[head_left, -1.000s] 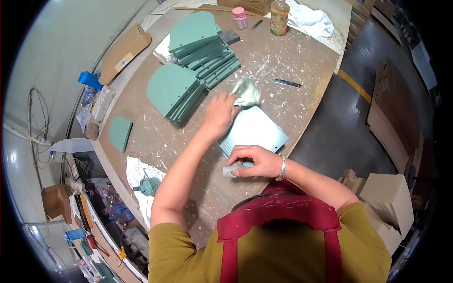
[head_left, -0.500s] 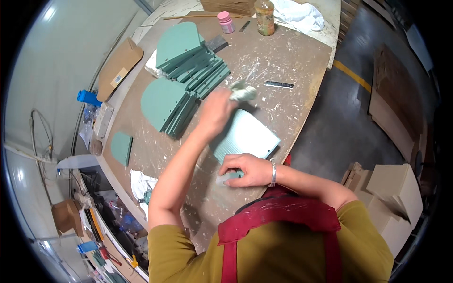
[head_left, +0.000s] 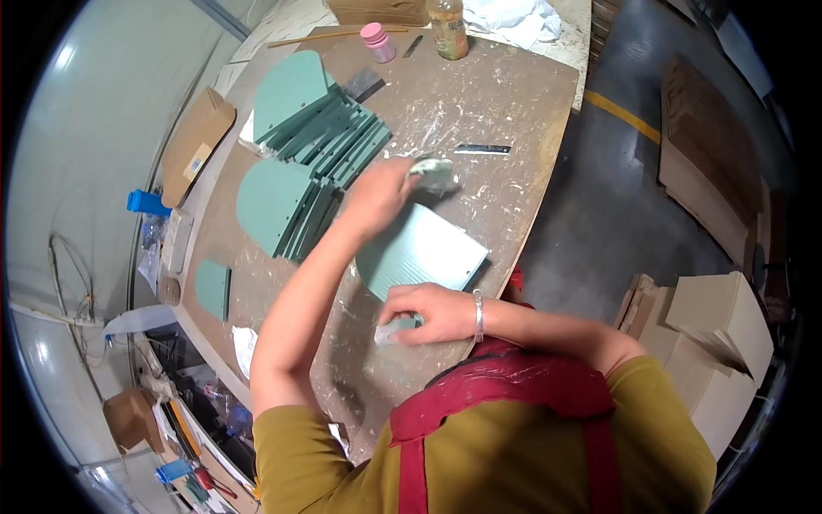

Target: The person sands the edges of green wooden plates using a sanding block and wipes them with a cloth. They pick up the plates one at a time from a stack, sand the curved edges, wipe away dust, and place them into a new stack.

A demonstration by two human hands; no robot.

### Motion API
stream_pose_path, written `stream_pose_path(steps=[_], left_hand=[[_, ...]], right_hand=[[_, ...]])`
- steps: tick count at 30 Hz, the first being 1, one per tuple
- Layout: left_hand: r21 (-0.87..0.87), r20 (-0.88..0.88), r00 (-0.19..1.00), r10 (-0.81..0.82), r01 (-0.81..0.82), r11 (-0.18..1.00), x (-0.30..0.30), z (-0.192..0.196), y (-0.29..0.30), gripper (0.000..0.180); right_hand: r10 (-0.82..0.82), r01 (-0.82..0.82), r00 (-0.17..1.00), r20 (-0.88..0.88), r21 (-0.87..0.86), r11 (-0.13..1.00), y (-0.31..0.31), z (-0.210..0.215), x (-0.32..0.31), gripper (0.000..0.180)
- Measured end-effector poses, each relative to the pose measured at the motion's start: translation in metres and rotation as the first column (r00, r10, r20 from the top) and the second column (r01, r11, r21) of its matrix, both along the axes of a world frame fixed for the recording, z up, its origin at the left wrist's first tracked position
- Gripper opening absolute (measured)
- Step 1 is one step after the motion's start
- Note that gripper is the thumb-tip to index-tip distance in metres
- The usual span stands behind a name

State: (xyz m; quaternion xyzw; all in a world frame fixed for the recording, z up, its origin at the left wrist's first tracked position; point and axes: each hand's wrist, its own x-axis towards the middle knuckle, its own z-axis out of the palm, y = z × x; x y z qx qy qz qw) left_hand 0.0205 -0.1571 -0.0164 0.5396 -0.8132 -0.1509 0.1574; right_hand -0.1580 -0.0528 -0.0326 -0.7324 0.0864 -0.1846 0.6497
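Note:
A light green panel [head_left: 428, 248] with a glossy, ribbed-looking face lies flat on the brown worktable [head_left: 505, 94] in front of me. My left hand [head_left: 377, 195] is closed on a crumpled pale cloth [head_left: 434, 175] just beyond the panel's far edge. At the near edge of the panel, my right hand [head_left: 435, 312] grips a small pale green-and-whitish pad [head_left: 396, 329], mostly covered by the fingers. Several darker green panels with rounded ends [head_left: 276, 201] are stacked to the left of my left hand.
A single small green panel [head_left: 212, 289] lies at the table's left. Farther back are a metal strip [head_left: 482, 149], a pink bottle [head_left: 378, 43], a juice bottle [head_left: 448, 30] and white cloth [head_left: 514, 21]. Cardboard boxes [head_left: 715, 334] stand on the floor at right.
The whole view has shifted a little. Against the table, the left hand with its cloth and the right hand with its pad have each moved slightly right and nearer.

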Motion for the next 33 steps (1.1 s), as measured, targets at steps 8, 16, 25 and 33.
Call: stream_pose_path(steps=[8, 16, 25, 33], left_hand=[[0.023, 0.074, 0.986, -0.148, 0.146, 0.989, -0.016, -0.006, -0.001, 0.030], [0.211, 0.122, 0.973, -0.194, 0.166, 0.963, -0.056, 0.014, -0.004, 0.038], [0.257, 0.136, 0.925, -0.354, 0.313, 0.914, -0.086, 0.000, 0.009, 0.039], [0.224, -0.312, 0.948, 0.056, 0.016, 0.975, -0.073, -0.011, -0.005, 0.049]], right_hand=[[0.018, -0.018, 1.000, -0.002, 0.013, 1.000, 0.002, 0.001, 0.004, 0.029], [-0.025, 0.022, 0.999, -0.021, -0.105, 0.994, 0.001, -0.005, 0.004, 0.028], [-0.077, 0.073, 0.996, -0.035, -0.107, 0.992, 0.004, -0.002, 0.002, 0.035], [-0.081, 0.078, 0.996, -0.026, -0.091, 0.993, 0.009, -0.007, 0.007, 0.035]])
